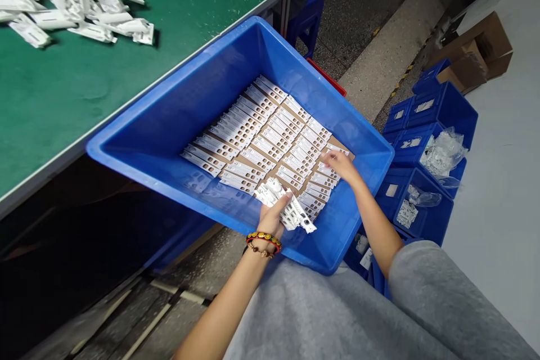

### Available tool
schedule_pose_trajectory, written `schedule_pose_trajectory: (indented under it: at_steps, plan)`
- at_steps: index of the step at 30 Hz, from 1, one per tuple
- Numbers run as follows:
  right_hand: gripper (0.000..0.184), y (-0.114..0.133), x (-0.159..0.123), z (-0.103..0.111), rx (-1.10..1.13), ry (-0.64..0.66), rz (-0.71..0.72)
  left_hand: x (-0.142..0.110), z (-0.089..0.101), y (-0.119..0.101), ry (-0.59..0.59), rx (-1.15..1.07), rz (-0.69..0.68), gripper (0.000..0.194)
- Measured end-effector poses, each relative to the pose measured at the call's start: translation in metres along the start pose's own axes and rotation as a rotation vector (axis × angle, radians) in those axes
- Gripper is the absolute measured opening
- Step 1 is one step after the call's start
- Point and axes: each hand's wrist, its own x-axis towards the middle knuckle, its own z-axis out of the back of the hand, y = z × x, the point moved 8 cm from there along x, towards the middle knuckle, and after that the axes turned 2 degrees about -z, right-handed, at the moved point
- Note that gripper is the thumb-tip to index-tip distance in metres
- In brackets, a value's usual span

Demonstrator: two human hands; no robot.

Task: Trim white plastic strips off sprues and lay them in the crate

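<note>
A large blue plastic bin (185,185) stands in front of me. Slim white plastic parts (270,143) with square holes lie in rows on brown cardboard (337,146) at its bottom. My left hand (274,216), with bracelets at its wrist, is closed around a bundle of similar white parts (284,202), held over the bin's near side. Over the right-hand end of the rows, my right hand (341,164) reaches down with fingers slightly apart. Its fingertips are at the laid-out parts, and I make out nothing held in them.
Beside the bin, a green-topped table (105,76) carries a heap of white plastic pieces (63,0). Blue storage bins (422,180) with bagged parts line the right wall, below an opened carton (485,50). Another person sits beyond the table on a blue stool (310,17).
</note>
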Motion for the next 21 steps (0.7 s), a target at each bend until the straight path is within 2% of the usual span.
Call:
schedule_pose_trajectory:
  at_steps: [2, 3, 4, 6, 9, 11, 12, 13, 15, 17, 18, 21]
  plan:
    - [0.032, 0.034, -0.049, -0.050, 0.266, 0.589, 0.146, -0.003, -0.003, -0.005, 0.006, 0.026, -0.038, 0.047]
    - [0.033, 0.046, -0.075, -0.064, 0.323, 0.782, 0.180, -0.004, -0.005, -0.006, 0.022, 0.048, -0.055, 0.046]
    - [0.035, 0.054, -0.093, -0.070, 0.357, 0.847, 0.203, -0.005, -0.006, -0.007, 0.044, 0.072, -0.070, 0.046]
    - [0.034, 0.063, -0.114, -0.069, 0.348, 0.851, 0.242, -0.005, -0.008, -0.006, 0.081, 0.112, -0.076, 0.043]
    - [0.027, 0.064, -0.116, -0.053, 0.240, 0.827, 0.309, -0.002, -0.006, -0.001, 0.077, 0.114, -0.062, 0.040]
    - [0.021, 0.055, -0.099, -0.036, 0.157, 0.769, 0.306, 0.001, -0.004, 0.001, 0.066, 0.090, -0.057, 0.036]
    - [0.019, 0.045, -0.084, -0.025, 0.075, 0.673, 0.277, 0.002, -0.004, 0.002, 0.062, 0.081, -0.056, 0.035]
    - [0.019, 0.034, -0.065, -0.012, -0.030, 0.537, 0.229, 0.003, -0.004, 0.003, 0.061, 0.073, -0.055, 0.034]
    - [0.022, 0.010, -0.028, 0.020, -0.307, 0.169, 0.094, 0.004, -0.005, 0.003, 0.064, 0.060, -0.058, 0.033]
    - [0.027, -0.008, 0.000, 0.040, -0.470, -0.070, -0.018, 0.004, -0.007, 0.002, 0.081, 0.048, -0.060, 0.033]
    - [0.028, -0.015, 0.011, 0.044, -0.516, -0.134, -0.055, 0.004, -0.008, 0.003, 0.093, 0.041, -0.050, 0.033]
    - [0.028, -0.030, 0.040, 0.041, -0.602, -0.204, -0.104, 0.003, -0.009, 0.006, 0.117, 0.025, 0.002, 0.035]
